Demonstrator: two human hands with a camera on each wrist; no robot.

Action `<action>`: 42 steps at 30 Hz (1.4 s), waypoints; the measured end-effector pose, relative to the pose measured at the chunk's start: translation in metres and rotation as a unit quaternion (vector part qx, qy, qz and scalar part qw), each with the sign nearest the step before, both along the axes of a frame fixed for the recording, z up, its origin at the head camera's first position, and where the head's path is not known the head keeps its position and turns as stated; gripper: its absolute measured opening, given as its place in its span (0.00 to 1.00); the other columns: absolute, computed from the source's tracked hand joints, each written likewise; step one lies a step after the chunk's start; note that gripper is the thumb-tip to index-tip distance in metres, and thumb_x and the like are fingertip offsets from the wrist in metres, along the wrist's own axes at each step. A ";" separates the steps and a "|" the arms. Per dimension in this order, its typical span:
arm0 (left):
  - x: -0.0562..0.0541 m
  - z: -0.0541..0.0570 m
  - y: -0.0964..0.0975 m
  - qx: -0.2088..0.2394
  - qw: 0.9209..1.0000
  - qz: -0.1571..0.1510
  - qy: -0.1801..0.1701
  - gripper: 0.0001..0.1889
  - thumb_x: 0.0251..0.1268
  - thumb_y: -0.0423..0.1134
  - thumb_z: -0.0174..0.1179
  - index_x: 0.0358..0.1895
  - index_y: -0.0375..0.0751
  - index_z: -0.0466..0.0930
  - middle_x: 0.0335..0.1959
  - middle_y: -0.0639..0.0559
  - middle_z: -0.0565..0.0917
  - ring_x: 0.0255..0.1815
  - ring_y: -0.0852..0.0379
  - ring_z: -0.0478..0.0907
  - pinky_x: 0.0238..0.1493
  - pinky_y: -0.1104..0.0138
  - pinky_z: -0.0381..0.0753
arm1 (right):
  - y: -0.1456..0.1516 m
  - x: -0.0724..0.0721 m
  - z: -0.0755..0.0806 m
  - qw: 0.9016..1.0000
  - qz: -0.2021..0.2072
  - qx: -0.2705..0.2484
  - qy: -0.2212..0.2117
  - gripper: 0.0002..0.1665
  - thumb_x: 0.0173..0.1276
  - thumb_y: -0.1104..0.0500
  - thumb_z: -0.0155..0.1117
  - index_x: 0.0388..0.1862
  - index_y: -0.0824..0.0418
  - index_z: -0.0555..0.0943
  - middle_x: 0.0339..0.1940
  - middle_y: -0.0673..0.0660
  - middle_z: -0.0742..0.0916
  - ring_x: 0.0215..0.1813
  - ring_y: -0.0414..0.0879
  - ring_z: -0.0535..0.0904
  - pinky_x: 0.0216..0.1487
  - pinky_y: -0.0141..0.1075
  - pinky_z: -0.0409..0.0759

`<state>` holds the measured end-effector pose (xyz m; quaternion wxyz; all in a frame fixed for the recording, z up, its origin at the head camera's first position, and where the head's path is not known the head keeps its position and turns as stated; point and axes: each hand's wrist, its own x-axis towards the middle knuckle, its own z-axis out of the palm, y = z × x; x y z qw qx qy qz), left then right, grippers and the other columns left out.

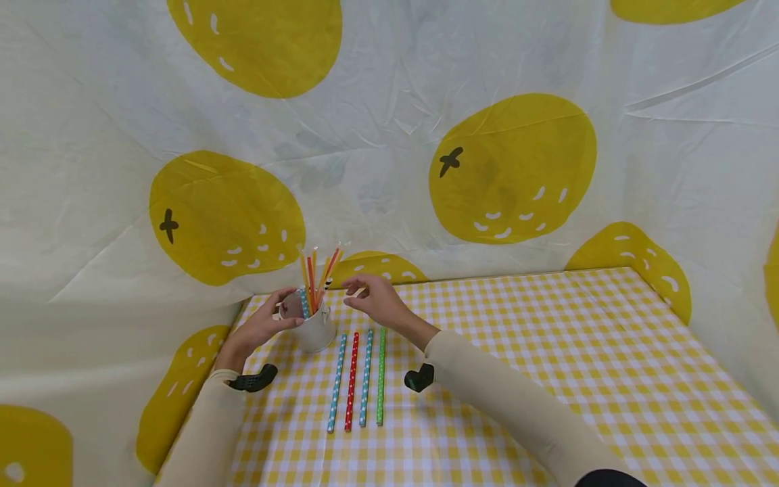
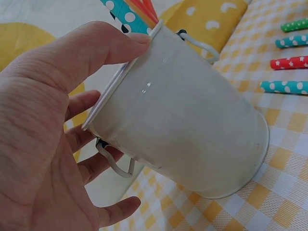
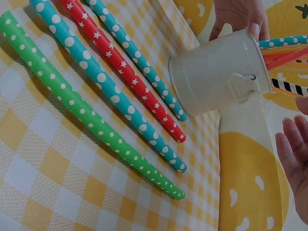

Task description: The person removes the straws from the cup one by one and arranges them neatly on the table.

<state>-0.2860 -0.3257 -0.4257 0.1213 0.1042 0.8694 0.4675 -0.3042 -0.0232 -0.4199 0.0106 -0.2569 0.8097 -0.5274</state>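
My left hand [image 1: 266, 326] holds a white metal pail [image 1: 316, 336] by its rim, thumb on the near side and fingers round the far side. Standing in the pail are orange and red straws [image 1: 312, 274], a blue dotted straw [image 2: 126, 15] and a black-and-white striped straw [image 3: 288, 88]. Just right of these tops, my right hand [image 1: 380, 302] hovers with loosely bent fingers and nothing in them. Side by side on the cloth lie a blue dotted straw [image 1: 337, 384], a red starred straw [image 1: 351, 382], another blue dotted straw [image 1: 366, 379] and a green dotted straw [image 1: 381, 377].
A yellow-and-white checked cloth [image 1: 548, 352] covers the table. Behind it and along the left hangs a pale curtain [image 1: 377, 176] printed with large yellow fruit. The pail stands near the table's back left corner, with the row of straws to its right and front.
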 end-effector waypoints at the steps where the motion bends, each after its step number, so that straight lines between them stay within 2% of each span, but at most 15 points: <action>1: 0.000 0.000 0.000 0.000 1.000 0.001 0.000 0.45 0.70 0.45 0.66 0.82 0.47 0.47 0.82 0.38 0.47 0.77 0.31 0.50 0.65 0.37 0.64 | -0.001 0.000 0.001 1.000 0.004 -0.003 0.000 0.21 0.71 0.61 0.69 0.62 0.58 0.82 0.49 0.56 0.87 0.42 0.47 0.84 0.44 0.35 0.83; 5: 0.001 -0.001 -0.001 0.000 1.000 0.002 -0.001 0.45 0.70 0.46 0.66 0.82 0.48 0.47 0.81 0.38 0.48 0.77 0.31 0.50 0.65 0.37 0.64 | -0.005 0.000 0.005 1.000 0.025 -0.009 0.011 0.25 0.70 0.63 0.70 0.65 0.59 0.80 0.55 0.59 0.86 0.46 0.51 0.85 0.46 0.35 0.83; 9: 0.001 -0.002 -0.001 0.004 1.000 0.003 -0.002 0.45 0.70 0.47 0.66 0.82 0.47 0.47 0.81 0.38 0.48 0.77 0.31 0.49 0.65 0.36 0.63 | -0.009 -0.001 0.008 0.999 0.038 0.006 0.021 0.28 0.69 0.64 0.70 0.68 0.58 0.79 0.59 0.60 0.84 0.47 0.51 0.85 0.45 0.34 0.83; 19: -0.001 -0.006 -0.003 0.005 1.000 0.003 0.001 0.44 0.70 0.46 0.67 0.81 0.46 0.49 0.80 0.39 0.50 0.76 0.31 0.50 0.65 0.37 0.63 | -0.015 -0.002 0.014 0.998 0.040 0.039 0.027 0.31 0.71 0.61 0.69 0.72 0.52 0.76 0.60 0.57 0.80 0.46 0.46 0.84 0.42 0.31 0.82; 25: -0.001 -0.006 -0.003 0.008 1.000 0.005 0.000 0.45 0.69 0.46 0.67 0.81 0.46 0.48 0.80 0.39 0.51 0.76 0.31 0.50 0.65 0.38 0.64 | -0.019 -0.002 0.013 0.999 0.038 0.034 0.016 0.31 0.73 0.60 0.67 0.74 0.51 0.73 0.63 0.57 0.80 0.47 0.46 0.82 0.44 0.32 0.82; 29: -0.002 -0.005 -0.002 0.011 1.000 0.005 -0.002 0.45 0.69 0.46 0.67 0.81 0.46 0.48 0.79 0.39 0.52 0.76 0.32 0.51 0.65 0.39 0.65 | -0.025 -0.004 0.013 0.999 0.029 -0.009 -0.009 0.26 0.75 0.62 0.64 0.70 0.55 0.76 0.61 0.58 0.82 0.44 0.45 0.83 0.44 0.33 0.83; 32: -0.002 -0.005 -0.002 0.014 1.000 0.004 -0.003 0.44 0.69 0.46 0.67 0.80 0.46 0.48 0.79 0.39 0.52 0.76 0.32 0.51 0.65 0.39 0.65 | -0.031 -0.006 0.013 0.999 0.020 -0.038 -0.020 0.19 0.75 0.61 0.65 0.63 0.58 0.80 0.55 0.56 0.84 0.37 0.43 0.84 0.42 0.33 0.84; 36: -0.002 -0.006 -0.002 0.014 1.000 0.004 -0.001 0.44 0.70 0.45 0.67 0.80 0.46 0.49 0.79 0.39 0.52 0.76 0.32 0.51 0.64 0.40 0.66 | -0.037 -0.007 0.015 0.998 0.004 -0.051 -0.021 0.12 0.73 0.59 0.67 0.53 0.59 0.81 0.48 0.54 0.85 0.32 0.41 0.84 0.40 0.37 0.85; 39: -0.002 -0.006 -0.002 0.011 1.000 0.005 0.000 0.44 0.69 0.45 0.67 0.80 0.46 0.49 0.79 0.39 0.53 0.76 0.32 0.51 0.64 0.40 0.66 | -0.039 -0.006 0.014 0.998 0.000 -0.058 -0.029 0.11 0.73 0.59 0.68 0.51 0.58 0.82 0.46 0.54 0.86 0.33 0.45 0.86 0.40 0.41 0.86; 42: -0.003 -0.006 -0.002 0.009 1.000 0.007 0.001 0.44 0.70 0.45 0.67 0.80 0.46 0.49 0.79 0.39 0.53 0.76 0.32 0.51 0.64 0.41 0.66 | -0.040 -0.007 0.012 0.998 -0.001 -0.056 -0.036 0.10 0.73 0.58 0.68 0.50 0.58 0.83 0.45 0.54 0.87 0.36 0.51 0.87 0.38 0.40 0.86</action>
